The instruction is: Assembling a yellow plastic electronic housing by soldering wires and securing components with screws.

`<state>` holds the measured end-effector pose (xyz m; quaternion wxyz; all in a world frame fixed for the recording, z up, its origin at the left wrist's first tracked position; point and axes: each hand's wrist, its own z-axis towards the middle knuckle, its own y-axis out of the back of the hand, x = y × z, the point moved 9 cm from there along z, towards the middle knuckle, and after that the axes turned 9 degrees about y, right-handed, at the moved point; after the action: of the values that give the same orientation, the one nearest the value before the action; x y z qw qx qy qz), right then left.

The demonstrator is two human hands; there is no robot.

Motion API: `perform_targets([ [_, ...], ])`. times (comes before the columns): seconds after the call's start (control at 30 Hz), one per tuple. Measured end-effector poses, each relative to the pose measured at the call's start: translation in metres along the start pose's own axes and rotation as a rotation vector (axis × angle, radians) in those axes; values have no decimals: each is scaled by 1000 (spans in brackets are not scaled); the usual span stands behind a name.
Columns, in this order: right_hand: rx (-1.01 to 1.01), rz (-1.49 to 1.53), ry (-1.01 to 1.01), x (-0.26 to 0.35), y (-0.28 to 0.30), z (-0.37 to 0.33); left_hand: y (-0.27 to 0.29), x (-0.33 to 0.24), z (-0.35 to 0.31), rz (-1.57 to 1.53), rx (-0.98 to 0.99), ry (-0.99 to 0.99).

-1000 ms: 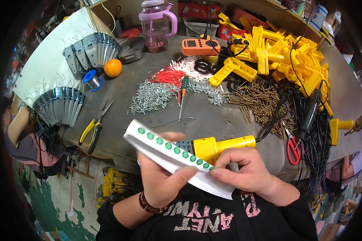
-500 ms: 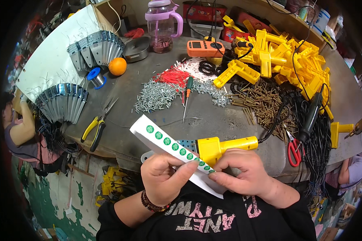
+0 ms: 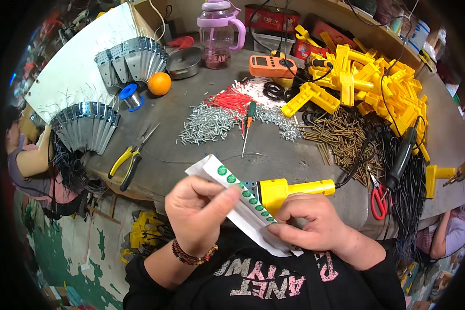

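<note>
A thin white paper strip bearing a row of round green stickers (image 3: 243, 219) slants before the person's chest, near the front edge of the grey counter (image 3: 294, 161), its lower end pinched in the right hand's (image 3: 315, 222) narrow grip. The left hand (image 3: 197, 209) touches its upper part, though I cannot tell whether that grip has closed on paper or sticker. It should prove light, limp and easily creased, best held by its plain white margins, clear of the stickers.
</note>
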<state>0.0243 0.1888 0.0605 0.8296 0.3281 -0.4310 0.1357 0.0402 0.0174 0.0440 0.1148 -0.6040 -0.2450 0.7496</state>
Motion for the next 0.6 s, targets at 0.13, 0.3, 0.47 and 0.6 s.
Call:
perform_targets([
  [0.13, -11, 28, -43, -6, -1, -3, -2, -12, 8, -37, 31, -56],
  [0.3, 19, -32, -35, -3, 1, 1, 3, -18, 20, -25, 26, -121],
  [0.47, 26, -60, -27, -1, 1, 0, -2, -24, 29, -32, 22, -25],
  [0.6, -6, -44, -79, -7, 2, -6, -1, -15, 36, 13, 60, 33],
])
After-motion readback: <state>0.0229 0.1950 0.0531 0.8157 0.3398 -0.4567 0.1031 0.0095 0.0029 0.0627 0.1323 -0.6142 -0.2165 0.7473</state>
